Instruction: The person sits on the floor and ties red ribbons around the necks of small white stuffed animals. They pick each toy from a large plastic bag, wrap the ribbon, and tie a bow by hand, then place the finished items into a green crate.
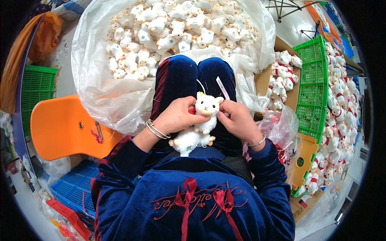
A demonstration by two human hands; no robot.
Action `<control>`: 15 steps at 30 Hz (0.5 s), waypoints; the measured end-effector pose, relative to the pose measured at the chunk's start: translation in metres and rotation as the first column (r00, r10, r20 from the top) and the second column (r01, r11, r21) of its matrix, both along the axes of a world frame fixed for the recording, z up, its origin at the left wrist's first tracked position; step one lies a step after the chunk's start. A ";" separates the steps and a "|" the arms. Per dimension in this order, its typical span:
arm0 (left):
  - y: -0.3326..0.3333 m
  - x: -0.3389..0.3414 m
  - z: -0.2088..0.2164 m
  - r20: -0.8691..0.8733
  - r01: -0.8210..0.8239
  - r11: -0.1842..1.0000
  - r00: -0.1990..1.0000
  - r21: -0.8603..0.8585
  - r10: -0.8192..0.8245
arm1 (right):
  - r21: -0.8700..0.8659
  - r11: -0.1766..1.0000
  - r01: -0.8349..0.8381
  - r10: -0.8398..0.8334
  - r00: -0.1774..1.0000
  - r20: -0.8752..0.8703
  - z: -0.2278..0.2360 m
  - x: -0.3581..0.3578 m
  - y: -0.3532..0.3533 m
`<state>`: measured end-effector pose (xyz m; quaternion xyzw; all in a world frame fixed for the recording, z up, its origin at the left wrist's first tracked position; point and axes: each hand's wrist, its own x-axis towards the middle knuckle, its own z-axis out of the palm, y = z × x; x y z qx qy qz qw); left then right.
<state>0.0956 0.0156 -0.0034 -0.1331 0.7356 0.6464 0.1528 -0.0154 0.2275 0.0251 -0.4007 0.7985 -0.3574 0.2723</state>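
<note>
Above my lap, my left hand (177, 115) grips a small white plush animal (208, 105) with tan ears and dark eyes, its thumb across the chest. A bit of red (192, 111) shows between those fingers and the toy's neck. On the toy's other side, my right hand (240, 121) is closed in a pinch; what its fingertips hold is hidden. A narrow white printed strip (222, 87) sticks up just beyond that hand. A thin white loop rises above the toy's head. Against my belly lies a second white plush animal (188, 140), touching the first.
Beyond my knees, a big clear plastic bag (90, 64) holds many white plush animals (177, 28). To the right are a cardboard box (263, 82) of red-scarfed toys, a green crate (311, 86) and more toys (339, 116). An orange chair (60, 128) and blue crate (74, 186) stand left.
</note>
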 end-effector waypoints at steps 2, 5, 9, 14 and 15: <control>0.001 0.000 -0.003 0.014 0.012 0.998 1.000 -0.060 -0.011 | -0.039 0.997 0.068 -0.059 0.979 0.197 -0.002 0.005 0.005; 0.001 0.001 0.005 0.092 0.009 0.996 0.996 -0.085 -0.001 | -0.030 0.999 0.045 -0.041 0.993 0.108 0.017 0.013 0.000; -0.001 0.004 0.000 0.105 -0.040 0.981 0.994 0.189 0.021 | 0.016 0.994 0.108 -0.109 0.994 0.015 -0.007 0.017 0.000; -0.004 0.016 0.009 0.215 -0.130 0.871 0.976 0.473 0.029 | -0.054 0.964 0.260 -0.179 0.787 0.590 0.007 0.012 0.002; -0.003 0.018 0.007 0.202 -0.140 0.862 0.978 0.487 0.045 | -0.037 0.963 0.266 -0.193 0.780 0.595 0.008 0.012 0.003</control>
